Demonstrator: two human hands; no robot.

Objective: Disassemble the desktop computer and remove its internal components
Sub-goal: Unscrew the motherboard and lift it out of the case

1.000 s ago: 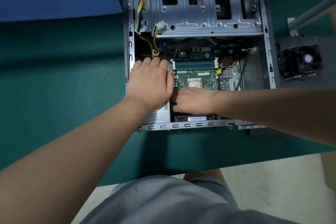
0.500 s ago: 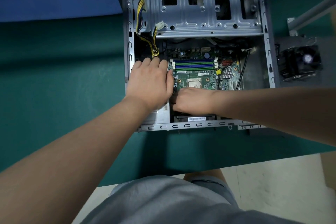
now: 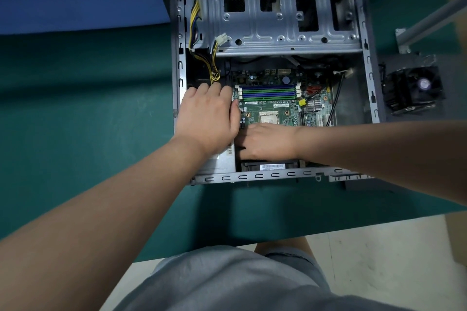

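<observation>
— Green matting covers the worktop (image 3: 75, 113), with a blue sheet behind it; what is laid out in the head view?

— An open desktop case (image 3: 367, 58) is set flat on the matting, its side panel off. A bare drive cage (image 3: 278, 20) is seen at the far end, the green motherboard (image 3: 273, 108) below it, and yellow and black power cables (image 3: 213, 63) are draped along the left wall. A cooler fan (image 3: 414, 88) is already parked outside the case on the right, so that part is judged done.

— And the hands?

— The left hand (image 3: 208, 118) is laid palm-down over the grey power supply (image 3: 222, 161) in the near left corner, fingers stretched toward the cables; whether anything is gripped beneath it cannot be told. The right hand (image 3: 267, 142) is pressed in just beside it at the near edge of the board, knuckles up, its fingers tucked out of sight beneath the hand, so its hold cannot be told either.

— What has altered over the last second?

— Almost nothing. Both hands are found where they were, and no part has been lifted or shifted. The power supply is probably being worked loose, or a catch felt for, without release yet.

— What follows from that?

— The supply and the motherboard are still inside, so much of the stripping is judged outstanding.
</observation>
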